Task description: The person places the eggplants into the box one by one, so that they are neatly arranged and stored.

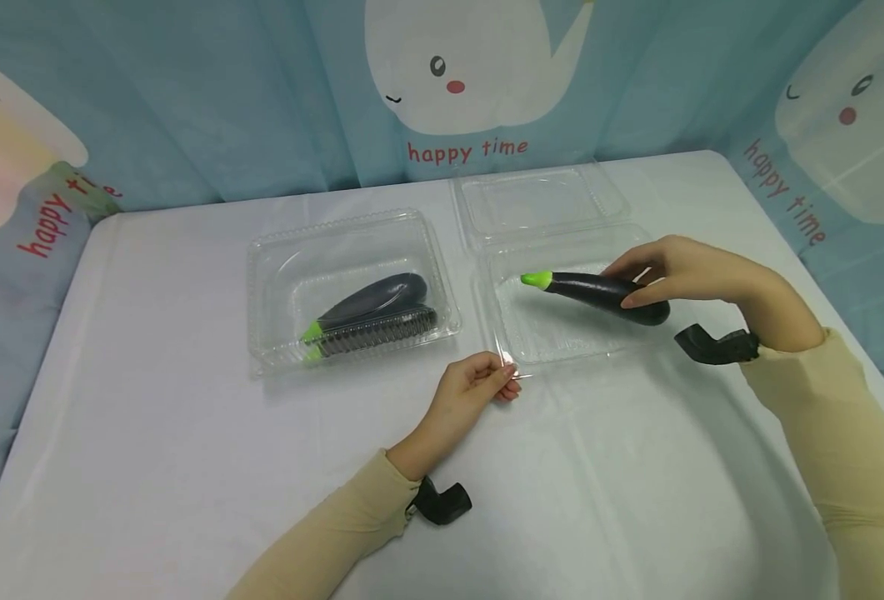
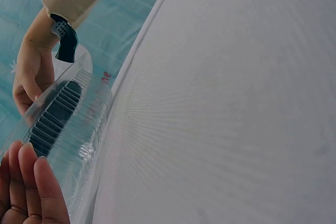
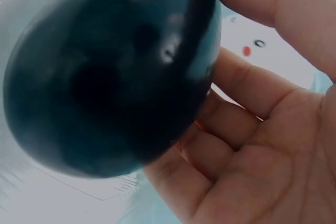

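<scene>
In the head view my right hand (image 1: 685,268) grips a dark eggplant (image 1: 591,289) near its thick end, its green stem pointing left. It is over the base of an open clear plastic clamshell container (image 1: 554,333). The right wrist view shows the eggplant's round end (image 3: 105,77) between thumb and fingers. My left hand (image 1: 475,387) pinches the container's front left corner. In the left wrist view the left fingers (image 2: 50,182) lie by the container wall, with the eggplant (image 2: 55,114) seen through it.
Left of it, a second clear container (image 1: 277,267) with its lid down holds dark eggplants (image 1: 374,300) with green stems. The open container's lid (image 1: 531,200) lies back toward the far table edge. A blue printed curtain (image 1: 262,108) hangs behind the white table (image 1: 149,458).
</scene>
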Demonstrator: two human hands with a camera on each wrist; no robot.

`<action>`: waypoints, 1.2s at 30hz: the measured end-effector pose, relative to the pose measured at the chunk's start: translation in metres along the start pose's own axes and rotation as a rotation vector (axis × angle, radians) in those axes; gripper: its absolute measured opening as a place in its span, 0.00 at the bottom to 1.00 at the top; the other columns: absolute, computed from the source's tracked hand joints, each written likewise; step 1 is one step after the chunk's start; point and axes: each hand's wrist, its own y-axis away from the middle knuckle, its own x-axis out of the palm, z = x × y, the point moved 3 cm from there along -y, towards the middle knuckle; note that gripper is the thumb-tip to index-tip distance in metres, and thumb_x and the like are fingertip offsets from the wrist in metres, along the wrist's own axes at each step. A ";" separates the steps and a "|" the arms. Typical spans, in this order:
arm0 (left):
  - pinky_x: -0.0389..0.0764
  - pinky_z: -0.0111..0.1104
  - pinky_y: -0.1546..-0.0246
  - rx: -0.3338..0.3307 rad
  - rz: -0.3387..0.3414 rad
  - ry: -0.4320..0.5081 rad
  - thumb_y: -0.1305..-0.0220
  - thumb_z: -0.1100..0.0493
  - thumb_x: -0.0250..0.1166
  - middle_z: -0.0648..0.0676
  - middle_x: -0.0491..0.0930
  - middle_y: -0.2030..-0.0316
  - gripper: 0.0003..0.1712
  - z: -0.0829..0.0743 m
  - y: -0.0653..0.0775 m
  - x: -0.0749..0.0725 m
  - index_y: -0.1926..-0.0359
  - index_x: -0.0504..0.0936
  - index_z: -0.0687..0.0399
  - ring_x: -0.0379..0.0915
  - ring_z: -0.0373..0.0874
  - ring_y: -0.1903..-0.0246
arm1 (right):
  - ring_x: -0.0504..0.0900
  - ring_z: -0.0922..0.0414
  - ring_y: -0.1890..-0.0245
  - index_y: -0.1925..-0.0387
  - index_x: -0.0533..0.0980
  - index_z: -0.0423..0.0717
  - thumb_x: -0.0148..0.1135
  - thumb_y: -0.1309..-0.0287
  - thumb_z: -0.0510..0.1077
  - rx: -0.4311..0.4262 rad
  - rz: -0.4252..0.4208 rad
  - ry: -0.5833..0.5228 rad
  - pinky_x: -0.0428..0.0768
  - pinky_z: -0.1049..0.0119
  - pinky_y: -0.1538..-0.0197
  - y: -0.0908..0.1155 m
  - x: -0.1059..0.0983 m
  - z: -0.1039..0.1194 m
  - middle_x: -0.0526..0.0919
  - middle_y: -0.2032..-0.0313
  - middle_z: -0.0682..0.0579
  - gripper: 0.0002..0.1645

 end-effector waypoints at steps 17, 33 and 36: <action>0.82 0.33 0.63 -0.014 -0.002 0.020 0.34 0.69 0.56 0.67 0.80 0.71 0.09 0.002 0.000 0.000 0.65 0.75 0.77 0.76 0.36 0.72 | 0.77 0.52 0.51 0.48 0.77 0.39 0.70 0.50 0.41 -0.088 0.254 -0.004 0.77 0.66 0.54 -0.024 0.009 0.000 0.80 0.52 0.49 0.26; 0.82 0.33 0.63 -0.014 0.001 0.026 0.34 0.69 0.56 0.66 0.80 0.71 0.09 0.000 0.000 0.001 0.65 0.75 0.76 0.76 0.36 0.72 | 0.77 0.53 0.50 0.49 0.78 0.40 0.71 0.53 0.37 -0.085 0.382 -0.021 0.77 0.62 0.50 -0.039 0.013 0.001 0.81 0.53 0.49 0.26; 0.82 0.33 0.63 -0.010 0.002 0.027 0.34 0.69 0.56 0.66 0.80 0.71 0.09 0.000 0.000 0.000 0.65 0.75 0.77 0.76 0.36 0.72 | 0.77 0.53 0.50 0.49 0.78 0.41 0.71 0.53 0.37 -0.079 0.388 -0.019 0.77 0.63 0.52 -0.041 0.015 0.000 0.80 0.53 0.50 0.26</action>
